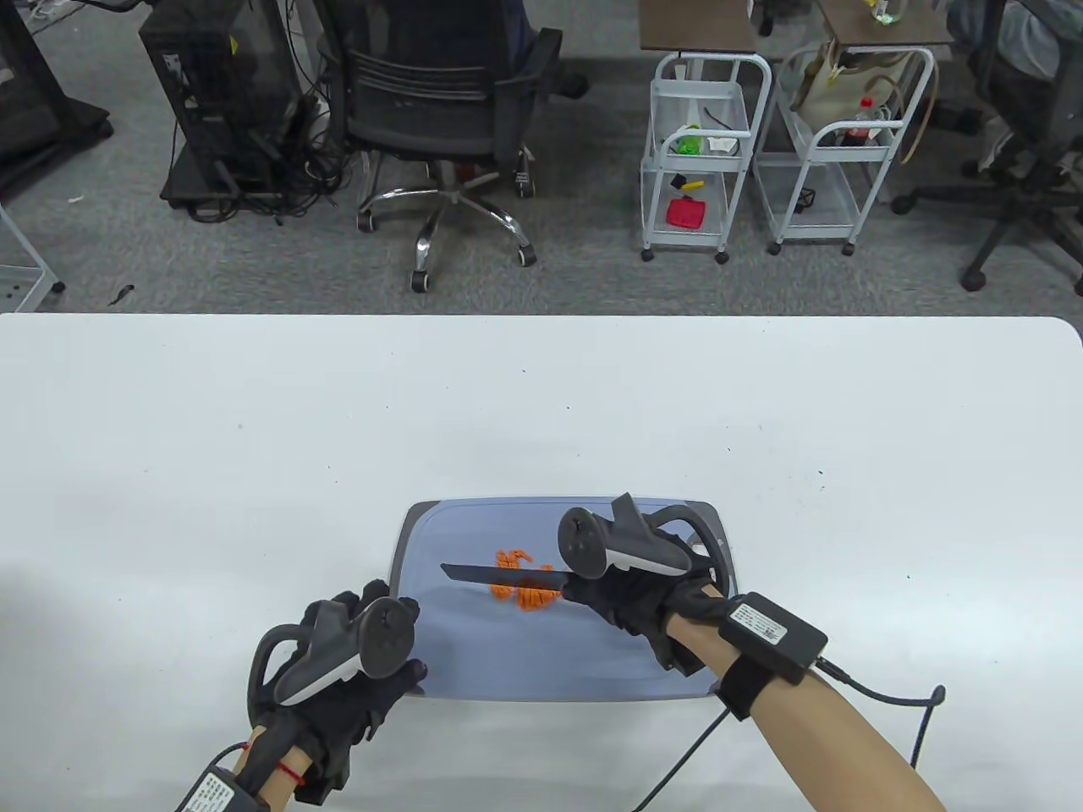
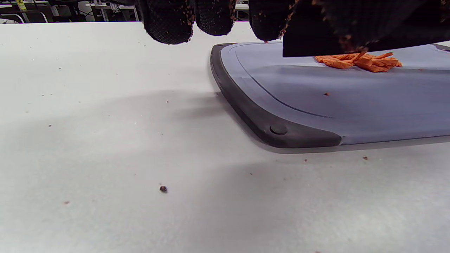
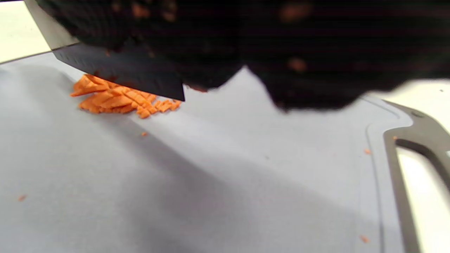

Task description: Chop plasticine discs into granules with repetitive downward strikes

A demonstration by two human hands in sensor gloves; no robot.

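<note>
Table view: orange plasticine pieces (image 1: 525, 584) lie in a small heap near the middle of the grey-blue cutting board (image 1: 474, 668), already cut into strips and bits. A black knife (image 1: 503, 576) is raised just above the heap, blade pointing left. The right hand (image 1: 630, 605) grips its handle, fingers wrapped tight. The left hand (image 1: 338, 677) rests at the board's near left corner, fingers loosely curled, holding nothing. The board sits on a white table (image 1: 211, 474) with scattered crumbs.

Orange plasticine (image 1: 525, 584) on a blue-grey, dark-rimmed cutting board (image 1: 474, 660), black knife (image 1: 503, 575).
</note>
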